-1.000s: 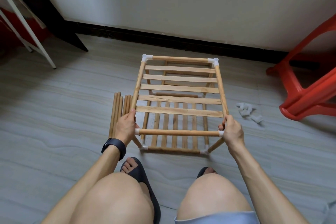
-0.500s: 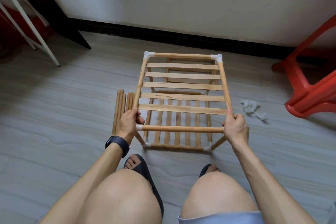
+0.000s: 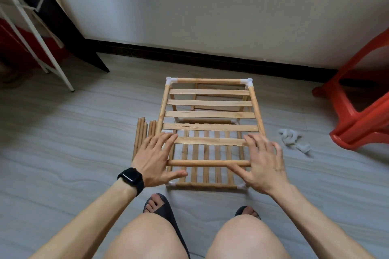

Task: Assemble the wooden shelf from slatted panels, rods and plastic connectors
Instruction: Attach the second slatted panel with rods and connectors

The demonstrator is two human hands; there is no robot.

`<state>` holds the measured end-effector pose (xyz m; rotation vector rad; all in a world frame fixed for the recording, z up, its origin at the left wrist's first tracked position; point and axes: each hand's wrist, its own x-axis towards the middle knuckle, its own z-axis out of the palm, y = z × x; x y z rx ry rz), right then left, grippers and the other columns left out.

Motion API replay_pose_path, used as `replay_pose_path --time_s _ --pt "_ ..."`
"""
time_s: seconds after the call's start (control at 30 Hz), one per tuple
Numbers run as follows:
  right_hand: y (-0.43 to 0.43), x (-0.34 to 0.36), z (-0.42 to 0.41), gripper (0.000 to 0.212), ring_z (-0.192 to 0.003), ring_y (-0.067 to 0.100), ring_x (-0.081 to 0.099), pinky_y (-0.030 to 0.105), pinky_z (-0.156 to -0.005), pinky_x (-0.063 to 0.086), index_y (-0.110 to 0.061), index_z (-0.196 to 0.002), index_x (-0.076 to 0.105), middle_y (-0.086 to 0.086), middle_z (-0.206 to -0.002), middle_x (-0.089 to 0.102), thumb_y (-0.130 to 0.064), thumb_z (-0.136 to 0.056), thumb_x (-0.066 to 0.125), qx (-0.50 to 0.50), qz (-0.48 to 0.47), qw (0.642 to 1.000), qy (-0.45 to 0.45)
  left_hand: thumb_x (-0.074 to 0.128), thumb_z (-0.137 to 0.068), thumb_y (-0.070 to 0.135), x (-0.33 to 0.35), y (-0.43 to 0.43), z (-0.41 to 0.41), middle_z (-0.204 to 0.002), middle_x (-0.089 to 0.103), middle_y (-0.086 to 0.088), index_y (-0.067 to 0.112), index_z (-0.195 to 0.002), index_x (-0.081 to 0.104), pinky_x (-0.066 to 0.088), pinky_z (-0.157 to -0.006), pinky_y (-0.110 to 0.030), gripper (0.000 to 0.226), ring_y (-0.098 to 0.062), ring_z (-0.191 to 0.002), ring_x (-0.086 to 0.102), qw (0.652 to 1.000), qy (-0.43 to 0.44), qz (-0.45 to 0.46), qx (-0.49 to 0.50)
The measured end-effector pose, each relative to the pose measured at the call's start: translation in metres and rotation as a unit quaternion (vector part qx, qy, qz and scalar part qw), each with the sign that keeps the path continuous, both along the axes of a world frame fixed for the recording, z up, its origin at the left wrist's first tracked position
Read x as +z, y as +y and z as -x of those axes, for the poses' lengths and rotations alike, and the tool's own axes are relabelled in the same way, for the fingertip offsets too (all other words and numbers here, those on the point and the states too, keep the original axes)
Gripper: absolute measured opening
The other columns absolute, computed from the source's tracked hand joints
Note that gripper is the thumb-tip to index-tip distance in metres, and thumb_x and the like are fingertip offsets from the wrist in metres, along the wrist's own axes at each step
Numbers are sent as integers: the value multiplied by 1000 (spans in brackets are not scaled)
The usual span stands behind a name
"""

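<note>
- Two hands: left hand (image 3: 156,157), right hand (image 3: 265,162).
- Five crosswise slats (image 3: 210,114) on top.
- Two white connectors (image 3: 171,80) at the far corners.
- About five loose rods (image 3: 141,132), left.
- One red stool (image 3: 362,115), right.
- One watch (image 3: 131,176).

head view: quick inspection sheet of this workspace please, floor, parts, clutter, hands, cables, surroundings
surface: grey floor, the shelf stands on it
job's things: upper slatted panel sits on rods above the lower slatted panel, white corner connectors fitted; loose rods lie left of the frame; spare connectors lie right of it
clutter: nothing seen
grippers: left hand and right hand flat, fingers spread, on the upper panel's near corners
cables: nothing seen
surroundings: red plastic stool at right, white metal rack at left, wall behind
</note>
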<state>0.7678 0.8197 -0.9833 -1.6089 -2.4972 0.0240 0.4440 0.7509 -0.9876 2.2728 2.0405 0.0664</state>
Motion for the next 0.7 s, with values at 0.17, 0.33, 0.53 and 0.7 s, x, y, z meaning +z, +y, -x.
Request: replay_pose_path --time_s 0.17,0.33,0.53,0.7 --pt "17 14 9 101 -150 23 16 51 -121 16 -18 -159 8 3 -162 20 -59 -84 61 0 135 984 -120 61 -87 56 9 23 -11 -162 20 -7 18 -159 4 28 -119 -45 99 -26 -148 21 991 93 91 -1" --pt "20 18 15 64 -124 20 42 39 -100 35 -23 -137 41 -2 -130 47 -30 -75 54 -15 104 987 -121 52 -86 21 11 27 -20 -128 49 -1 22 -138 35 46 -82 -32 55 -21 -113 45 996 75 40 31" --pt "26 10 14 57 -110 22 50 39 -88 36 -21 -125 51 0 -117 55 -33 -69 46 -7 82 988 -133 53 -81 20 5 31 -13 -118 54 -1 21 -131 43 43 -71 -31 51 -21 -101 48 998 54 35 27" --pt "26 12 17 57 -112 22 48 39 -90 37 -21 -129 50 1 -120 53 -31 -72 48 -17 84 988 -130 54 -82 21 6 33 -13 -122 51 -1 21 -135 40 44 -74 -31 54 -20 -104 47 996 61 46 34"
